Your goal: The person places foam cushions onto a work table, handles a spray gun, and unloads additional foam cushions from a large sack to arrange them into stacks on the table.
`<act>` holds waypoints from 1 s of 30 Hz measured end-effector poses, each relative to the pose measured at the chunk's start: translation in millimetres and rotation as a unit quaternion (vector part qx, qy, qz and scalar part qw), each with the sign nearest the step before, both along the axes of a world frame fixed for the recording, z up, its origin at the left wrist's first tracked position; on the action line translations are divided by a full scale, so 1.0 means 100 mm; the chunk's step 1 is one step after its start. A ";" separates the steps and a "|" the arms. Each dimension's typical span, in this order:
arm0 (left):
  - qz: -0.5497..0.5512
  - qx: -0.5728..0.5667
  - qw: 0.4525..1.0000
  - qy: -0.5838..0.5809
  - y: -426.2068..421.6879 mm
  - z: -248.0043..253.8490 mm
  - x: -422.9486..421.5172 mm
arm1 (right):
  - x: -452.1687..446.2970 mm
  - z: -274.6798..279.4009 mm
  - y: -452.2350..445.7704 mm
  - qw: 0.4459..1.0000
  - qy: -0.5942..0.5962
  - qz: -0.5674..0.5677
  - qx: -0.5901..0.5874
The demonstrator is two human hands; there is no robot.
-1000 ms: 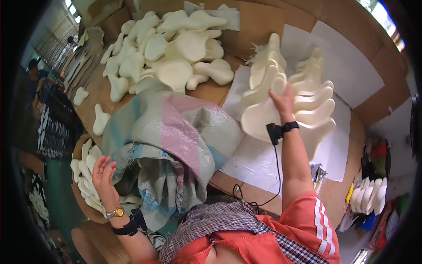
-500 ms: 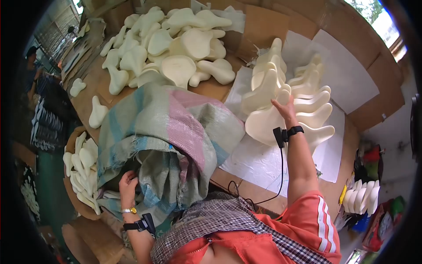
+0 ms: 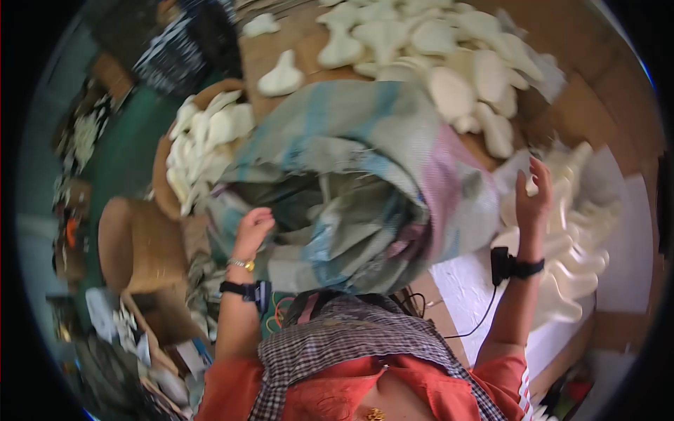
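Observation:
A large grey-green woven sack (image 3: 330, 119) with blue and pink stripes lies before me, its mouth facing me. At the left edge of that mouth is my left hand (image 3: 254, 230), fingers curled closed on the sack's edge. My right hand (image 3: 535, 193) is raised at the sack's right side with fingers apart and nothing in it. Behind and below it stand rows of cream, smoothly curved pieces (image 3: 572, 263), blurred by motion. More cream pieces (image 3: 382, 35) are heaped beyond the sack. The sack's inside is dark, and I cannot make out any contents.
A round brown container (image 3: 163, 172) on the left is filled with cream pieces. Two loose pieces, one a lobed piece (image 3: 282, 76), lie on the cardboard-covered table. A brown cylinder (image 3: 133, 242) and an open box (image 3: 158, 312) stand at the lower left. A cable runs from my right wrist.
My view has swung left. My right hand has let go of the cream pieces in the row and lifted off them. My left hand stays at the sack's mouth, which now shows wider.

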State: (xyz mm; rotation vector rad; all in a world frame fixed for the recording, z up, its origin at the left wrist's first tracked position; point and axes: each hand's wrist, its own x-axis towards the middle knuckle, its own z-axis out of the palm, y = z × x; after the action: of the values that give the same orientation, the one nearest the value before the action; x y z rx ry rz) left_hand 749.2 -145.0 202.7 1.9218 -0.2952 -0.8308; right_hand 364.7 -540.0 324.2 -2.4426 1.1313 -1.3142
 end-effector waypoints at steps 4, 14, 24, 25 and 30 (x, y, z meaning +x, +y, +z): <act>0.040 0.030 0.998 -0.031 0.17 -0.11 -0.01 | 1.07 0.48 0.96 0.972 -0.033 0.228 0.054; 0.095 0.167 0.965 -0.179 0.37 -0.53 0.04 | 1.89 -0.96 2.41 0.622 0.501 0.576 0.174; 0.341 0.097 0.934 -0.049 0.87 -1.57 1.13 | 2.42 -1.14 2.57 0.685 0.346 0.562 0.310; 0.375 0.004 0.927 -0.012 0.90 -1.53 1.05 | 2.64 -1.11 2.56 0.702 0.326 0.530 0.346; 0.307 -0.174 0.921 0.166 1.09 -0.72 0.65 | 3.79 -1.76 2.62 0.778 0.153 0.493 0.360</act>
State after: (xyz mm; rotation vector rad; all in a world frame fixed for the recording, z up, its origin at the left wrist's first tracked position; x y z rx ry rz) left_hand 814.7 -36.4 130.9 1.3826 0.3394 -0.6072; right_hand 743.4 -277.6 148.3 -2.0696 0.1466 -0.1076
